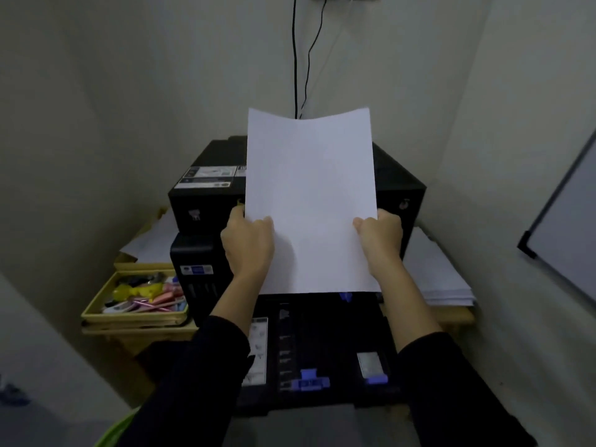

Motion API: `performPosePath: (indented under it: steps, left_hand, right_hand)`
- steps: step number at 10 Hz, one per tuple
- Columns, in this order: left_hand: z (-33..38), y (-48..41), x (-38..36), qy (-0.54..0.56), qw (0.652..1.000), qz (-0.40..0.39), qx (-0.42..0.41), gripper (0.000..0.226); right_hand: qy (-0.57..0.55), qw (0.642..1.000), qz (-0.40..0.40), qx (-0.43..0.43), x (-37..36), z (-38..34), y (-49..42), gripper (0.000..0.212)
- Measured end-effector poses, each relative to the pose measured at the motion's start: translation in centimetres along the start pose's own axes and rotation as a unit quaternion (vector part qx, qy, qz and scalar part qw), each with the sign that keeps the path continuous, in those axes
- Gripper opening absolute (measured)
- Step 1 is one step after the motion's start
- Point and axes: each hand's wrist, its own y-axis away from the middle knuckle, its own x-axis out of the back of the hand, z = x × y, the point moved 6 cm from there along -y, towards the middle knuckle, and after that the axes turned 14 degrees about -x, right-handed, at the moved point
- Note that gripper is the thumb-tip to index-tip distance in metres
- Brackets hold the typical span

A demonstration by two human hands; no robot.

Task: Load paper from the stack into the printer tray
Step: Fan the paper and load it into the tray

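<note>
White paper [309,195] is held upright in front of the black printer [209,195], hiding most of its top and front. My left hand [248,243] grips the paper's left edge and my right hand [380,240] grips its right edge, thumbs on the near face. Below the paper, the black printer tray [325,346] is pulled out toward me, with blue guides [309,380] near its front. A stack of white paper [442,279] lies on the table to the right of the printer.
A yellow tray [135,296] with several small coloured items sits left of the printer, with more white sheets [151,240] behind it. Black cables [300,59] hang down the wall. A whiteboard [567,227] leans at the right. Walls close in on both sides.
</note>
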Motion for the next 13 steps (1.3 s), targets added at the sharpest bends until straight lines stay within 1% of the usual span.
performPosePath:
  steps: [1, 2, 3, 4, 5, 6, 7, 8, 9, 10, 11, 12, 13]
  left_hand:
    - [-2.8, 4.6, 0.2, 0.034, 0.999, 0.006, 0.021, 0.007]
    - [-6.0, 8.7, 0.5, 0.016, 0.998, 0.005, 0.054, 0.019]
    - [-9.2, 12.0, 1.0, -0.021, 0.994, 0.001, 0.111, 0.027]
    - [-12.1, 14.1, 1.2, -0.07, 0.983, -0.027, 0.168, 0.036]
    - [-14.0, 14.8, 1.1, -0.08, 0.971, -0.047, 0.22, 0.03]
    - [-15.4, 14.7, 0.9, -0.039, 0.955, -0.056, 0.288, 0.026]
    - [-16.6, 13.8, 0.5, -0.09, 0.943, -0.089, 0.307, 0.031]
    - [-17.1, 13.6, 0.2, -0.121, 0.929, -0.116, 0.33, 0.037]
    - [-17.4, 13.3, -0.4, -0.156, 0.924, -0.18, 0.298, 0.034]
    - [-17.9, 13.0, -0.1, -0.183, 0.925, -0.17, 0.287, 0.034]
    - [-18.2, 13.1, 0.1, -0.109, 0.937, -0.094, 0.319, 0.034]
    - [-18.5, 12.6, 0.2, -0.123, 0.932, -0.102, 0.326, 0.033]
    - [-18.9, 12.3, 0.0, -0.141, 0.925, -0.126, 0.33, 0.033]
  right_hand:
    - [-0.008, 0.999, -0.006, -0.031, 2.0, 4.6, 1.7, 0.021]
    - [0.004, 0.997, -0.028, -0.077, 3.1, 9.3, 2.8, 0.021]
    - [0.02, 0.99, -0.041, -0.137, 3.3, 13.9, 3.2, 0.021]
    - [0.053, 0.976, -0.064, -0.199, 3.1, 17.3, 3.4, 0.02]
    - [0.074, 0.957, -0.07, -0.271, 2.8, 19.6, 3.1, 0.019]
    - [0.074, 0.949, -0.061, -0.299, 2.4, 20.9, 2.2, 0.021]
    - [0.103, 0.941, -0.056, -0.318, 2.0, 20.9, 2.0, 0.021]
    - [0.149, 0.929, -0.06, -0.335, 1.7, 21.3, 1.5, 0.027]
    - [0.16, 0.922, -0.069, -0.346, 1.4, 21.2, 1.7, 0.029]
    - [0.144, 0.925, -0.067, -0.344, 1.2, 21.4, 1.5, 0.024]
    - [0.151, 0.926, -0.083, -0.335, 0.8, 21.2, 1.9, 0.021]
    - [0.186, 0.916, -0.098, -0.341, 0.5, 21.1, 1.9, 0.013]
    - [0.207, 0.91, -0.102, -0.345, 0.5, 20.9, 1.6, 0.024]
